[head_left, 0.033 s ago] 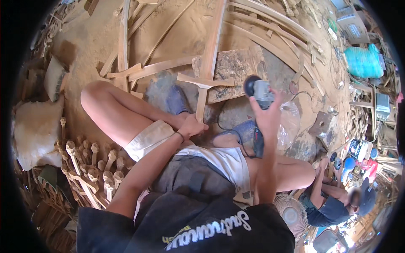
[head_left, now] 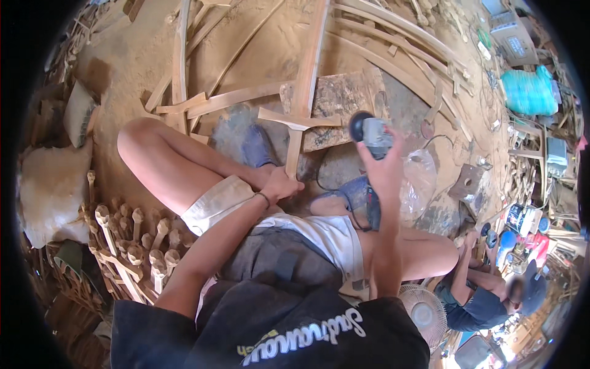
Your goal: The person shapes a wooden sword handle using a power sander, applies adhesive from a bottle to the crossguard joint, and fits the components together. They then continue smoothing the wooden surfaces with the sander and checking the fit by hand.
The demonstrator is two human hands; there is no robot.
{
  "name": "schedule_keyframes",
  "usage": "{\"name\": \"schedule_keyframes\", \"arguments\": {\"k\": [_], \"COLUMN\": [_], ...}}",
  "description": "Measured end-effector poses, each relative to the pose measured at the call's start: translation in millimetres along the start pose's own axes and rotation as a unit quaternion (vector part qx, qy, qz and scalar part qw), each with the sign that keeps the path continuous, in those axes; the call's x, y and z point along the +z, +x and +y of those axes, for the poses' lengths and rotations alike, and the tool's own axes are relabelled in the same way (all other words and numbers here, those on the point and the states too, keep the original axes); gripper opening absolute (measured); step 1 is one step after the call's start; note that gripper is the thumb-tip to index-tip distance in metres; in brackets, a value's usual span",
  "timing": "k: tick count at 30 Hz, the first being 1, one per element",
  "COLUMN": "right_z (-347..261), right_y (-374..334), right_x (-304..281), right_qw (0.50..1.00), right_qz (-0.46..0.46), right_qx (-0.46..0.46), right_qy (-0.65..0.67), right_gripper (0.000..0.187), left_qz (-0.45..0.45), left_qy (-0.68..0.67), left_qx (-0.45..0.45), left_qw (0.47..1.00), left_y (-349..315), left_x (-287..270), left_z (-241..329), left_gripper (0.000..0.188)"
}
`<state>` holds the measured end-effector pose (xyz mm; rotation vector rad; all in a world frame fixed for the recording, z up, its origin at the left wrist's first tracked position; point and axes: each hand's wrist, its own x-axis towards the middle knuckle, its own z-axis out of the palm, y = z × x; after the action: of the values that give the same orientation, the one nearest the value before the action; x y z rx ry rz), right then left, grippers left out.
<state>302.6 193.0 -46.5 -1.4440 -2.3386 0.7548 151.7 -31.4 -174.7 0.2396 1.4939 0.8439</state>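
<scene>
My left hand [head_left: 283,184] is closed around the lower end of a pale wooden frame piece [head_left: 307,80]. That piece has a long plank running away from me and a curved crosspiece, and it rests over a stained wooden block [head_left: 353,101] on the floor. My right hand [head_left: 383,169] grips an angle grinder [head_left: 375,136] by its grey head, its dark round disc facing left. The disc is beside the right end of the crosspiece, apart from it. Part of the grinder's body is hidden by my hand and forearm.
Curved wooden strips [head_left: 393,58] lie across the dusty floor ahead. Carved wooden legs [head_left: 138,246] stand bundled at left. A clear plastic bag [head_left: 419,178] lies right of my hand, with a fan [head_left: 423,310] near my right hip. Another person [head_left: 485,298] sits at far right.
My right hand and the grinder have shifted slightly left, closer to the crosspiece. My left hand and the wooden piece stay in place.
</scene>
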Motion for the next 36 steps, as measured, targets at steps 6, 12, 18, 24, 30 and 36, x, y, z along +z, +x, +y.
{"name": "schedule_keyframes", "arguments": {"k": [6,12,18,24,30,36], "right_z": [-55.6,-124.5,-128.7,-22.1,42.4,61.7], "right_y": [-4.0,-0.7,-1.4,14.3,5.9,-20.0], "right_x": [54.1,105.6,108.5,28.1,-20.8,-50.3], "right_qw": [0.978,0.961,0.96,0.977,0.994,0.929], "right_qz": [-0.182,-0.256,-0.253,-0.161,0.046,0.152], "right_qx": [0.037,-0.076,-0.081,0.066,0.098,0.193], "right_qy": [-0.094,-0.076,-0.084,-0.127,-0.025,0.277], "right_gripper": [0.079,0.077,0.075,0.078,0.085,0.077], "left_qz": [0.058,0.079,0.071,0.064,0.296,0.401], "left_qy": [0.017,0.032,0.01,0.012,0.241,0.232], "left_qx": [0.038,0.047,0.047,0.019,0.179,0.317], "left_qw": [0.997,0.995,0.996,0.998,0.907,0.827], "left_y": [11.8,8.8,0.0,12.4,-7.8,70.0], "left_x": [13.2,20.8,17.9,19.9,-6.7,-46.9], "left_z": [-27.3,-21.8,-12.2,-27.3,4.5,140.8], "left_gripper": [0.018,0.023,0.023,0.027,0.058,0.081]}}
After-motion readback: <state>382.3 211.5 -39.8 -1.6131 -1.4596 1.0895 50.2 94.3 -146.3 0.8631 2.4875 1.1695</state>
